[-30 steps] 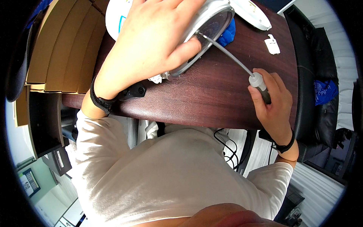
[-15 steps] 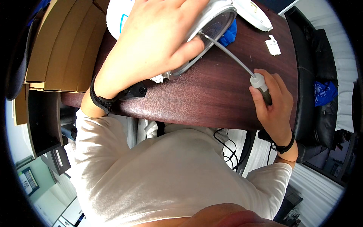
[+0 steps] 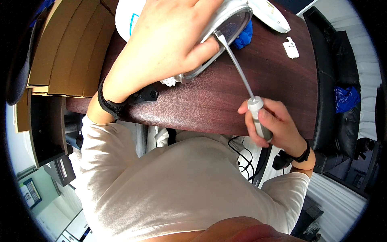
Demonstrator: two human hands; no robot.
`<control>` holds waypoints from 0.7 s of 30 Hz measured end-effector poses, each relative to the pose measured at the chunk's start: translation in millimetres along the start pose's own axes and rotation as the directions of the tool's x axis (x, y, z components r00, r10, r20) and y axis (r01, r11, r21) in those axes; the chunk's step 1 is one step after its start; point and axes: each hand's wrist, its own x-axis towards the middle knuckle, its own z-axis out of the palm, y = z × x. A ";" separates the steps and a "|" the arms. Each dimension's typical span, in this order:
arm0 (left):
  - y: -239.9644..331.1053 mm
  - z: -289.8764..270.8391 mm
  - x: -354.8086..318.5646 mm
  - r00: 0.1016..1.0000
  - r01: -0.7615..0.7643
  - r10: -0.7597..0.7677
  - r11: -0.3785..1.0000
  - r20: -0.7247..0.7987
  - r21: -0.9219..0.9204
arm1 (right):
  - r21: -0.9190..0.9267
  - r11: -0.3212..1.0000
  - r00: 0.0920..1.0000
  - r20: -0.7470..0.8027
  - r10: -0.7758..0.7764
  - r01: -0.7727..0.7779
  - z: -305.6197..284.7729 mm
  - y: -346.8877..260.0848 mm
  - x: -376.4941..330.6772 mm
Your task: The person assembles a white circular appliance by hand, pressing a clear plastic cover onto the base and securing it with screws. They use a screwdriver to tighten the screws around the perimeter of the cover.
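Observation:
My left hand (image 3: 169,48) spreads over a white rounded appliance (image 3: 125,18) at the top, its thumb hooked at the opening inside the grey oval rim (image 3: 197,72). The other fingertips run out of the picture. In my right hand (image 3: 278,123) is a flat-blade screwdriver (image 3: 255,105) with a grey handle, fingers wrapped round it over the table's near edge. Its metal shaft slants up and left, and the blade meets the rim opening just beside my left thumb. What the tip touches inside is too small to tell.
A dark wood-grain table (image 3: 193,109) carries a white cover (image 3: 272,17), a small white plastic piece (image 3: 291,48) and blue material (image 3: 244,36) behind the appliance. Cardboard boxes (image 3: 68,52) stand at the left. A black chair (image 3: 334,60) is at the right; cables (image 3: 246,159) hang below.
My right hand has swung left and toward me with the screwdriver, so the shaft stands steeper and its flat blade shows. My left hand stays nearly in place on the appliance.

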 end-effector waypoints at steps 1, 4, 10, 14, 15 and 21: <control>-0.4 -0.1 0.1 1.000 -0.005 0.005 1.000 0.001 0.000 | -0.178 0.982 0.994 -0.080 -0.073 0.057 -2.9 -1.4 -1.4; -1.0 -0.4 -0.4 1.000 -0.013 0.013 1.000 0.001 0.006 | -0.754 0.629 0.877 -0.158 -0.454 0.190 -9.1 -1.9 -1.2; -0.4 -1.4 1.1 1.000 -0.010 0.009 1.000 0.017 0.004 | -0.988 0.132 0.702 -0.038 -0.712 0.080 -11.3 -6.1 1.8; -0.1 -2.6 1.3 1.000 -0.006 0.006 1.000 0.017 -0.007 | -0.998 0.051 0.693 -0.016 -0.721 0.030 -9.4 -9.5 4.0; -0.1 -2.6 1.2 1.000 -0.004 0.004 1.000 0.018 -0.008 | -0.999 0.039 0.683 -0.007 -0.730 0.031 -9.2 -9.7 4.3; 0.1 -2.2 0.9 1.000 0.000 0.000 1.000 0.028 0.001 | -1.000 -0.023 0.662 0.018 -0.749 0.001 -12.5 -10.9 3.2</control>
